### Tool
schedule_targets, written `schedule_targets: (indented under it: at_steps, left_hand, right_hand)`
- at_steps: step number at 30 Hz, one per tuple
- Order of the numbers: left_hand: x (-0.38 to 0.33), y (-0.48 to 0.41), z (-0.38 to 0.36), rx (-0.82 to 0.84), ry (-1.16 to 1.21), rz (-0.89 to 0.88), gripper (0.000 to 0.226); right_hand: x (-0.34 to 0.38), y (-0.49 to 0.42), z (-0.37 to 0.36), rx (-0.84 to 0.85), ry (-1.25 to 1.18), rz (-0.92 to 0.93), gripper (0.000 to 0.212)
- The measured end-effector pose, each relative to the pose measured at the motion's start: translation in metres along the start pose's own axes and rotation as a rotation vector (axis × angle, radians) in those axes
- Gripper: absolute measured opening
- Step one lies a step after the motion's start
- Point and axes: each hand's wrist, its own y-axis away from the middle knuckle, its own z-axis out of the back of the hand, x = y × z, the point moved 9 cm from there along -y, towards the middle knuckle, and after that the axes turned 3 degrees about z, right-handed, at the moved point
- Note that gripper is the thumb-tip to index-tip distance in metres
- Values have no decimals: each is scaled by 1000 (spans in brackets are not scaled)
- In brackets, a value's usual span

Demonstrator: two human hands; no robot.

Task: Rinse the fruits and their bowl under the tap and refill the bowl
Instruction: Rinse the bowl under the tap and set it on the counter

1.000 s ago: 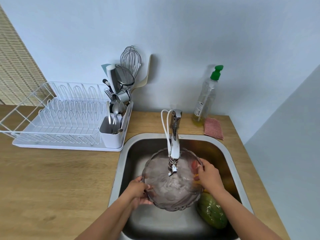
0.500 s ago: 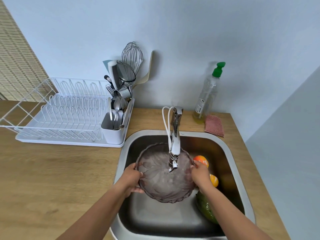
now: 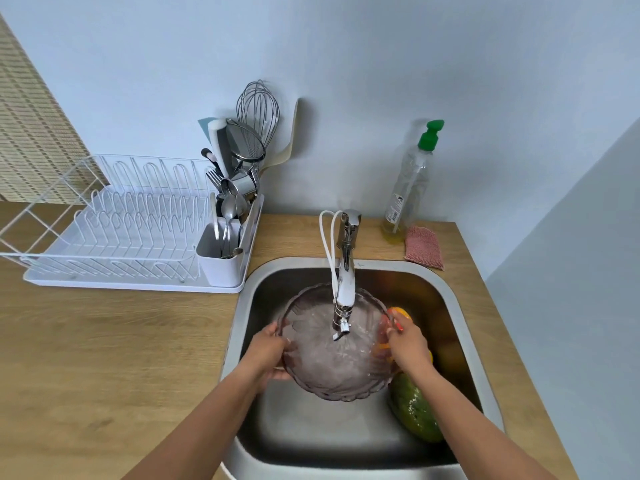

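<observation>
A tinted glass bowl (image 3: 332, 368) with a scalloped rim is held under the tap (image 3: 346, 271) inside the steel sink (image 3: 460, 327), and water splashes in it. My left hand (image 3: 268, 353) grips its left rim. My right hand (image 3: 407, 344) grips its right rim. On the sink floor to the right lie an orange fruit (image 3: 400, 311), partly hidden by my right hand, and a large green fruit (image 3: 415, 414). More orange shows through the glass beside my right hand.
A white dish rack (image 3: 114, 237) with a utensil holder (image 3: 221, 258) stands on the wooden counter (image 3: 104, 358) to the left. A soap bottle (image 3: 410, 188) and a pink sponge (image 3: 424, 247) sit behind the sink by the wall.
The bowl has tilted and shifted under the spout while both hands keep their hold on its rim. Water now splashes more in the bowl. The view has shifted slightly.
</observation>
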Motion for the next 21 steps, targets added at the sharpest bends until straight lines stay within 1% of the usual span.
schedule_targets:
  at_steps: [3,6,7,8,10,11,13,15,21]
  left_hand:
    - [-15,7,15,-15,-95,-66,41]
    - [-31,7,26,-58,-195,-109,32]
    - [-35,7,28,-69,-201,-103,26]
    - [-38,7,30,-75,-204,-86,26]
    - [-41,7,30,-77,-203,-44,40]
    - [-43,9,29,-74,-208,-35,48]
    - [-48,11,28,-77,-231,-36,56]
    - [-53,12,29,-88,-255,-49,56]
    - [-49,5,32,-74,-271,-19,55]
  right_hand:
    - [6,12,-14,62,-74,-10,44]
    - [-4,19,-32,169,-164,-123,45]
    - [-7,20,-37,209,-171,-165,43]
    - [-10,23,-41,259,-177,-215,38]
    - [-15,29,-44,339,-147,-300,25]
    - [-17,31,-46,380,-133,-325,23]
    - [-19,34,-49,463,-122,-351,28]
    - [-22,36,-52,527,-128,-365,34]
    - [-17,43,-51,523,-124,-350,35]
